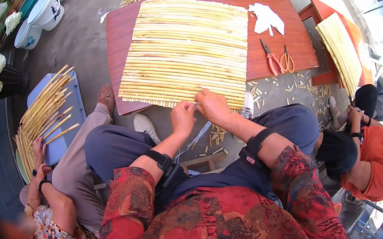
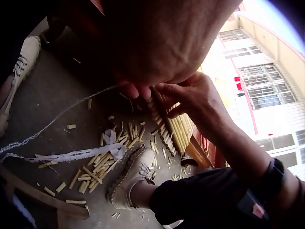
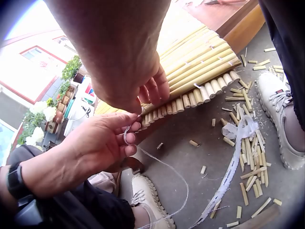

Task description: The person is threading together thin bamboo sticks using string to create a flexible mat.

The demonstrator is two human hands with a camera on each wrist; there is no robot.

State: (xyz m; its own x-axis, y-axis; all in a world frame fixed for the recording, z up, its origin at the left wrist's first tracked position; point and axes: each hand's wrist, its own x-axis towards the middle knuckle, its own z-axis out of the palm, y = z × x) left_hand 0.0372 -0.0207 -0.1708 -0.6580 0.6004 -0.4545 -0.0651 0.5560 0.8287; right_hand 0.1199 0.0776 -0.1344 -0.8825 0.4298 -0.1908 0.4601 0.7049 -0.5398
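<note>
A mat of pale reed-like stalks (image 1: 185,56), tied with white string, lies on a red-brown table (image 1: 289,35). Both hands meet at its near edge. In the right wrist view, thin white string (image 3: 180,171) loops over the fingers of my left hand (image 3: 95,143), whose thumb and forefinger pinch it by the cut stalk ends. My right hand (image 1: 214,108) rests at the same edge, thumb and forefinger pinching the string close to the left fingertips. From the left wrist view, the left hand (image 2: 162,43) hides part of the work.
Red-handled pliers (image 1: 271,58), scissors (image 1: 286,60) and white gloves (image 1: 265,19) lie on the table. Cut stalk pieces (image 3: 252,167) and a white strip (image 3: 224,176) litter the floor. People sit at both sides; the left one handles stalks over a blue tray (image 1: 61,136).
</note>
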